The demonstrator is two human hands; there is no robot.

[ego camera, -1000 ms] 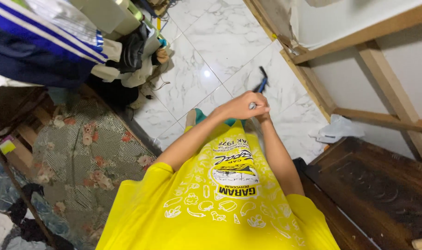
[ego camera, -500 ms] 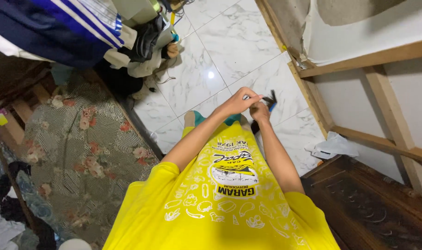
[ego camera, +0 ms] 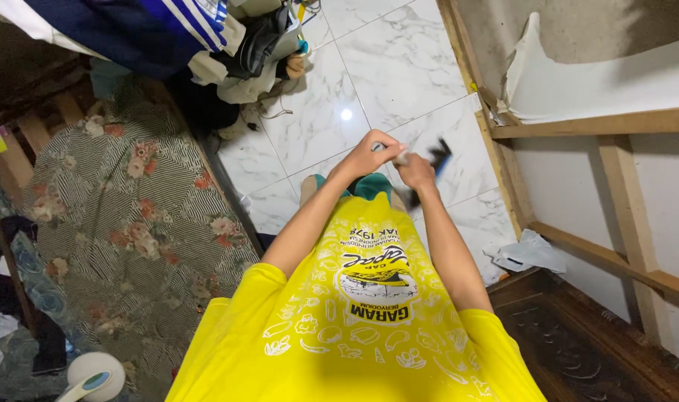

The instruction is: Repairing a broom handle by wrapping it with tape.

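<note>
Dark tool with blue handle, blurred, held out in front of chest above white marble floor. Right hand closed around its handle. Left hand just beside it, fingers curled on a small pale piece; grip there unclear. Floral mattress at left, wooden frame at right.

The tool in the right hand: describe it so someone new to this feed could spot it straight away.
Start at the white marble floor beside the wooden wall frame. Above it the two hands meet; the right hand grips a small tool, blurred, pointing toward the frame. Its dark head and blue handle stand out against the pale tiles.
</note>
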